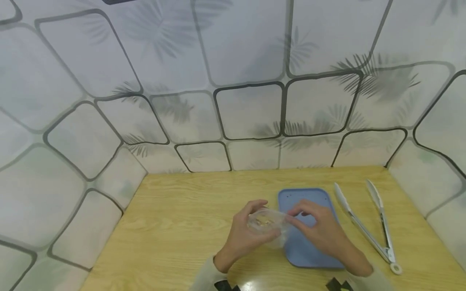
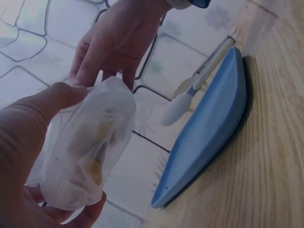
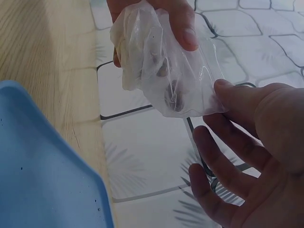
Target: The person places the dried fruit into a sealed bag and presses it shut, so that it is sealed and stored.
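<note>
- The clear plastic bag is up in the air in the lower middle of the head view, by the left edge of the tray. Its mouth is open, and small lumps show inside, some of them yellowish. I can't tell what they are.
- The left grip is curled around the bag and holds it up. If it squeezes too hard, the soft sides could push the lumps together or squash them.
- The right grip pinches the bag's rim with thumb and finger; the other fingers are spread. A hard tug could rip the thin plastic, and a loose pinch could let the mouth flop shut.
- The blue tray lies right of the middle, with tiny dark specks on it. If the bag tips left, lumps could miss it and land on the wooden surface.
- The tongs lie at the lower right with their arms apart. The right sleeve is near their ring end, so a wide swing could bump them.
</note>
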### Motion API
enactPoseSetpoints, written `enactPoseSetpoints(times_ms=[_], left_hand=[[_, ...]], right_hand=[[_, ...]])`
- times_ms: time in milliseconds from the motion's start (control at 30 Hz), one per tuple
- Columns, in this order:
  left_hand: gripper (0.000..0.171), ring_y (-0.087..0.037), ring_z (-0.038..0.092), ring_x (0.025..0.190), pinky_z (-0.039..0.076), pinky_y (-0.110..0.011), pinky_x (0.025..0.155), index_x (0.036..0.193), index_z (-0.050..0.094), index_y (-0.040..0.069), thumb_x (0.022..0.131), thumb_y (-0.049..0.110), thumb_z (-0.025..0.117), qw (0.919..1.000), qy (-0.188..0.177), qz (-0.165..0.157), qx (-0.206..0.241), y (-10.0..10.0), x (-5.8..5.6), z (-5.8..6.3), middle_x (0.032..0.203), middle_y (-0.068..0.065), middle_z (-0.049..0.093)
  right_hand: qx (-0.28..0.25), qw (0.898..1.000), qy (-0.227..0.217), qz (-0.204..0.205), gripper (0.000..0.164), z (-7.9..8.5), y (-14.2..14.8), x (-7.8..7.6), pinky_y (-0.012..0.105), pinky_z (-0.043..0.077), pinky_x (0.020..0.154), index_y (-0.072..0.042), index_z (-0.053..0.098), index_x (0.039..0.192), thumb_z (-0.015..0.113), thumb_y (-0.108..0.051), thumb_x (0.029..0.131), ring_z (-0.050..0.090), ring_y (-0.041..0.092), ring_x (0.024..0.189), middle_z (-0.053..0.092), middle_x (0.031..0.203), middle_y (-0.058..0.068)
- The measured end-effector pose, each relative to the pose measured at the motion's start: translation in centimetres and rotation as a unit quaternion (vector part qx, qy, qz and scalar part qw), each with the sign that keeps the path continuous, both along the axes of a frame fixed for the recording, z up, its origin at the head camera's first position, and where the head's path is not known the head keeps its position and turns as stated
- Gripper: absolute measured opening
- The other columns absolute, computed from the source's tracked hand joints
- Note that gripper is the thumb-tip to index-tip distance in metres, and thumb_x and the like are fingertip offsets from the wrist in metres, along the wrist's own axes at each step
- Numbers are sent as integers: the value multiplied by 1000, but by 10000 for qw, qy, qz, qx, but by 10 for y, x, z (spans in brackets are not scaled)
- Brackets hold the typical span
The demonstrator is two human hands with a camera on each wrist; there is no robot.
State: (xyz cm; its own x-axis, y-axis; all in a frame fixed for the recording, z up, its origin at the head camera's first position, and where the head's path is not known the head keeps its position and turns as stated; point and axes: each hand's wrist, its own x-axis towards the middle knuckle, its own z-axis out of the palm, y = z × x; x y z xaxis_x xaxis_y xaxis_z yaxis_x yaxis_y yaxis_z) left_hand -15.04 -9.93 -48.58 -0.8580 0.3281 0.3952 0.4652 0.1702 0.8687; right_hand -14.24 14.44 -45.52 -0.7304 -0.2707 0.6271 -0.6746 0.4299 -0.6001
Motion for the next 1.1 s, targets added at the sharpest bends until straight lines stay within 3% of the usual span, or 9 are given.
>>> enactPoseSetpoints(times_ms=[267, 500, 667, 867, 1100], left_hand=[[75, -19, 74, 108, 62, -33, 93, 148, 60, 15, 82, 15, 95, 9999, -118, -12, 7, 0, -1, -2, 124, -15, 78], [76, -15, 73, 111, 56, -36, 100, 150, 59, 17, 83, 18, 95, 9991, -414, -60, -32, -1, 1, 2, 127, -11, 78], [58, -15, 72, 114, 57, -33, 95, 141, 65, 14, 89, 20, 89, 9997, -261, 18, -19, -1, 2, 4, 130, -10, 78], [26, -9, 70, 107, 59, -31, 93, 124, 71, 5, 100, 11, 77, 9997, 23, -5, 262, 0, 1, 4, 121, -16, 77], [13, -8, 71, 107, 57, -32, 101, 116, 76, 4, 105, 11, 71, 9989, -143, 107, 442, 1, 1, 6, 116, -17, 80]], right_hand=[[8, 10000, 81, 7, 31, 0, 3, -1, 22, 60, 78, -22, 79, 96, 87, 6, 85, 70, 3, 83, 77, 90, -12], [-265, 9996, 48, -12, 32, -1, 5, -1, 17, 57, 77, -20, 80, 93, 87, 9, 83, 70, 4, 81, 79, 88, -8], [-390, 9988, -307, -21, 29, -1, 10, -2, 16, 58, 76, -21, 82, 95, 86, 6, 86, 71, 2, 81, 80, 88, -7], [-365, 9977, -567, -8, 23, 1, 13, -1, 18, 60, 74, -16, 81, 98, 82, 6, 91, 72, 1, 83, 80, 91, -2], [-222, 9975, -655, -121, 23, 3, 12, 0, 21, 62, 77, -14, 79, 101, 78, 7, 94, 70, -2, 89, 80, 95, -2]])
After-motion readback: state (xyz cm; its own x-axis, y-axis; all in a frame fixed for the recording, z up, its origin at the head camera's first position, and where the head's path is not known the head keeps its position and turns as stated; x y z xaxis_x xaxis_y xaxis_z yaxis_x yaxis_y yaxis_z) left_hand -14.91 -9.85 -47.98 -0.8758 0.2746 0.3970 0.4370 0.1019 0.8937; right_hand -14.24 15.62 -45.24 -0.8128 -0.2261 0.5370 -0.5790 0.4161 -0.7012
